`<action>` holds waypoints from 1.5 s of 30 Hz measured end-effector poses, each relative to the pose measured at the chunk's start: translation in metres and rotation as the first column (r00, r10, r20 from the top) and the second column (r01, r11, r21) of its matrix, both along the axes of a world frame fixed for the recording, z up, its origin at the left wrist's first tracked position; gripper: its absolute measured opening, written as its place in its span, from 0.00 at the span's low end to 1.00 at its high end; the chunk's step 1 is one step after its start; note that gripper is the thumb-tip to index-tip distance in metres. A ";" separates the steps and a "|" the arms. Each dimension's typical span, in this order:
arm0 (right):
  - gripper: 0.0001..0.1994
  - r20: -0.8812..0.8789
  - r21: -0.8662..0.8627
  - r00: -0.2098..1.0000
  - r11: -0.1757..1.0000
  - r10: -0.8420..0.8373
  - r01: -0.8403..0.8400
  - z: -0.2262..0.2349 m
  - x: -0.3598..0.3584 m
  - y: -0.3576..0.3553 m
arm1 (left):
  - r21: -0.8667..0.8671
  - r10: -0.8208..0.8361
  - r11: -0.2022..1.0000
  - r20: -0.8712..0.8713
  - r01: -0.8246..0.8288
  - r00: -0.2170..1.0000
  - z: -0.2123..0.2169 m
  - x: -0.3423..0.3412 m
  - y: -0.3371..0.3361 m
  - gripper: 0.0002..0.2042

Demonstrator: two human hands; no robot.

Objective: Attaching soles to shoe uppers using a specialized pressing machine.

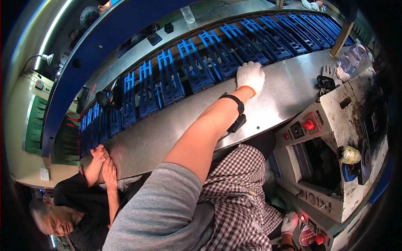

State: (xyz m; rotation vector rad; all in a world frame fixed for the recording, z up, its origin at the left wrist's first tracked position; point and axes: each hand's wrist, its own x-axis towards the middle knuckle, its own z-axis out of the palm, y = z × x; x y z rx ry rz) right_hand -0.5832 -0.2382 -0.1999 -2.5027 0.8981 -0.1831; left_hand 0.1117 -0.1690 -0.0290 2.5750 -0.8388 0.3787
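Now my left hand (250, 76) (in a white glove) lies flat and open, holding nothing, on the shiny surface (176, 129) touching the blue racks (197, 67). They could pinch my fingers, I think.

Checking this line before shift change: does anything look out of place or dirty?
The grey control box at right is smeared with dark grime on top. A spare white glove lies loose on the steel ledge. The left hand rests by the blue trays.
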 end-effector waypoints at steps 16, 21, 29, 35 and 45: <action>0.08 0.074 -0.070 0.997 0.998 0.004 0.001 -0.002 -0.007 -0.001 | -0.025 0.001 1.000 0.054 0.001 0.999 -0.004 0.000 -0.004 0.13; 0.07 -0.079 0.045 0.996 0.998 0.034 -0.031 -0.002 -0.007 -0.005 | -0.009 0.011 1.000 0.032 -0.010 0.999 -0.007 0.001 0.002 0.14; 0.08 -0.090 -0.027 0.995 0.998 0.049 -0.052 -0.003 -0.007 -0.004 | 0.006 0.007 1.000 0.029 -0.008 1.000 -0.001 0.000 0.001 0.14; 0.08 -0.056 -0.025 0.997 0.998 0.051 -0.053 -0.011 -0.015 -0.005 | 0.008 0.000 1.000 0.020 0.000 1.000 -0.001 -0.001 0.000 0.14; 0.07 -0.119 0.089 0.993 0.996 -0.015 0.026 -0.002 -0.010 -0.003 | 0.015 0.004 1.000 0.012 -0.004 1.000 0.002 -0.002 -0.002 0.14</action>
